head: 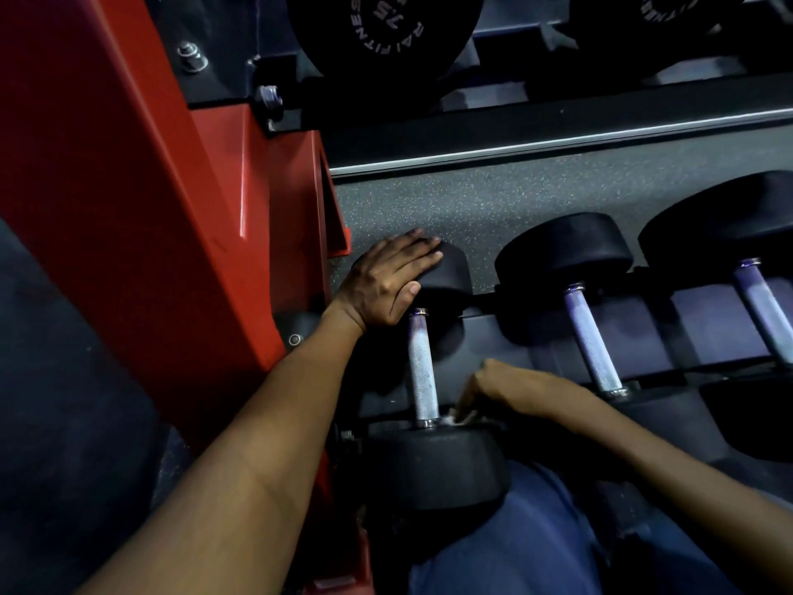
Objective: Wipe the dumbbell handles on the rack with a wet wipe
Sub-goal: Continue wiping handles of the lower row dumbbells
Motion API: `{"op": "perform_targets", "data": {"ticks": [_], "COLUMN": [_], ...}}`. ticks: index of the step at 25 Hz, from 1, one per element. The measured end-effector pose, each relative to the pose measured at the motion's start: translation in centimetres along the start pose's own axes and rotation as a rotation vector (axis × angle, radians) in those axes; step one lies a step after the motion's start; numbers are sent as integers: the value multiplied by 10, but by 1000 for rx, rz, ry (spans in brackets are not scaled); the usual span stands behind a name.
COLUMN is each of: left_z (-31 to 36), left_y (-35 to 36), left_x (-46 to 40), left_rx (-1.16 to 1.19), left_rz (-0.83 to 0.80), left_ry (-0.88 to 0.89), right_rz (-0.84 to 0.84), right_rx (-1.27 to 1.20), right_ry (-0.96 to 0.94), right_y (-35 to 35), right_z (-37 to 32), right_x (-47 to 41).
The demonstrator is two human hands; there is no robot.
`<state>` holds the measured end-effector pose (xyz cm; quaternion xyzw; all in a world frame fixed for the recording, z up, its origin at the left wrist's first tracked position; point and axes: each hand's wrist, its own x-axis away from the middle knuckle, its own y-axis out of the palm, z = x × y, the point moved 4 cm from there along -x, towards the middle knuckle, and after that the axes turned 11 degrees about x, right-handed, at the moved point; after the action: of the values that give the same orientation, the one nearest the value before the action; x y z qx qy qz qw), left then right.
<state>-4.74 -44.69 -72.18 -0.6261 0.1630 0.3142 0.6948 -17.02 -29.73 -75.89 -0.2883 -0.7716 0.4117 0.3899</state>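
Note:
A black dumbbell lies on the lower rack shelf, its knurled steel handle (421, 369) running toward me between two round heads. My left hand (388, 280) rests flat with straight fingers on the far head (448, 272). My right hand (504, 386) pinches a white wet wipe (461, 419) against the near end of that handle, just above the near head (433, 465). Most of the wipe is hidden under my fingers.
Two more dumbbells lie to the right, their handles (590, 337) (766, 309) bare. A red rack upright (150, 186) stands at the left. An upper shelf rail (558, 122) carries bigger dumbbells (382, 32). Speckled grey floor (493, 195) shows behind the rack.

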Motion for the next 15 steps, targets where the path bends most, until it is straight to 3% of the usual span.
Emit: {"op": "perform_targets", "data": {"ticks": [1, 3, 8, 15], "left_z": [1, 0, -1, 0], "left_y": [0, -1, 0, 0], "left_x": [0, 0, 0, 1], "left_rx": [-5, -7, -7, -1], "left_rz": [5, 12, 34, 40], "left_ry": [5, 19, 38, 31], "right_rz": [-2, 82, -132, -180], "right_rx": [75, -185, -1255, -1385], "right_ry": [128, 355, 205, 217], "right_y": [0, 6, 50, 51], "right_z": [16, 31, -4, 14], "right_x": [1, -9, -44, -31]}}
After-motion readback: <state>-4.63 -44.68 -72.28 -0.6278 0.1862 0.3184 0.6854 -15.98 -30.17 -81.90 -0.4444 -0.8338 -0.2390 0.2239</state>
